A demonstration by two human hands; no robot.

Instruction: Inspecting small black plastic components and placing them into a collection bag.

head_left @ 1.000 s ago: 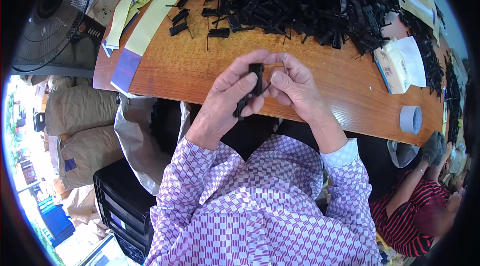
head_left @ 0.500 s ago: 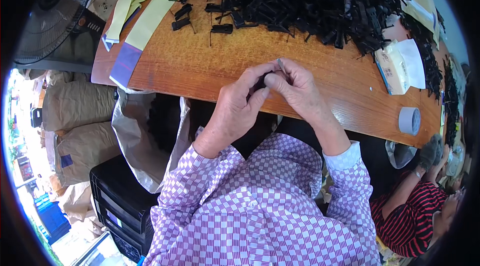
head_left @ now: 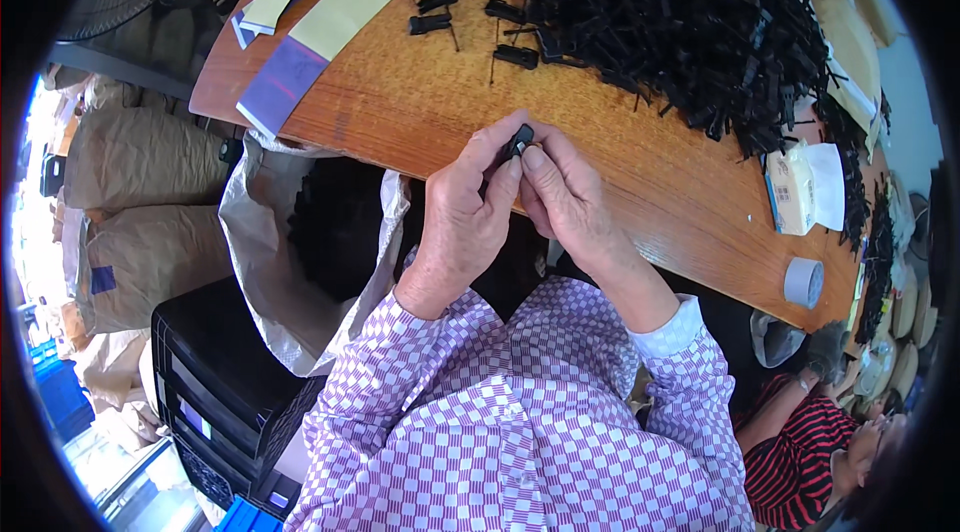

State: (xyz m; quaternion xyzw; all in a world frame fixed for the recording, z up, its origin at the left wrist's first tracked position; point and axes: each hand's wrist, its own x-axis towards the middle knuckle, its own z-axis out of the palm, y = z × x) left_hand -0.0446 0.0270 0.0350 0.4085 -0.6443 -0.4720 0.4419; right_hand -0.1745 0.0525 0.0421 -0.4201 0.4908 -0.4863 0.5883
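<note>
Over the table's front edge, my left hand (head_left: 464,204) and my right hand (head_left: 568,194) meet fingertip to fingertip. Pinched in the left fingers is a small black plastic part (head_left: 521,139), mostly covered by them. My right thumb and fingers close in against it, and a small pale glint shows at their tips; whether they grip a separate piece cannot be made out. Beyond the hands lie a few loose black plastic parts (head_left: 516,56) with thin stems, beside a big pile of similar black parts (head_left: 680,22).
Yellow and purple paper strips (head_left: 345,7) lie on the wooden table (head_left: 420,112) at left. Towards the right are a tissue pack (head_left: 791,194) and a roll of tape (head_left: 803,282). An open white sack (head_left: 255,242) hangs below the edge. Another person in a striped shirt (head_left: 800,452) sits at right.
The view has shifted, so the table appears turned. My hands have tilted, and the black part now shows between the fingertips. The thin metallic piece seen earlier at the right fingertips no longer shows plainly.
</note>
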